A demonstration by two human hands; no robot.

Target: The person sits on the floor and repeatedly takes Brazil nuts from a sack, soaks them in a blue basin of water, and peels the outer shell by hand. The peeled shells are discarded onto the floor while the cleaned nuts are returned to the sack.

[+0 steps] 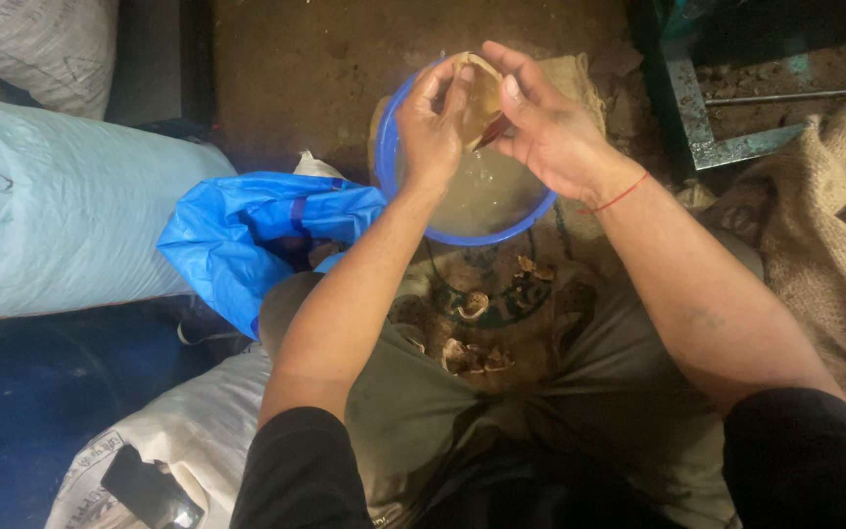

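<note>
Both hands are raised over a blue bowl (391, 147) of cloudy water on the floor. My left hand (431, 127) pinches a pale, curved husk piece (483, 90) at its left edge. My right hand (545, 122) touches the same piece from the right and holds a thin reddish-handled tool (493, 129) whose tip points under the piece. A red thread circles my right wrist. On my lap, a grey cloth (413, 392) carries several brown shell scraps (470, 333).
A crumpled blue plastic bag (247, 230) lies left of the bowl. Large filled sacks stand at left (41, 196) and lower left (178, 441). Burlap (834, 225) is heaped at right. A green metal frame (682, 98) stands at the upper right. The floor is brown earth.
</note>
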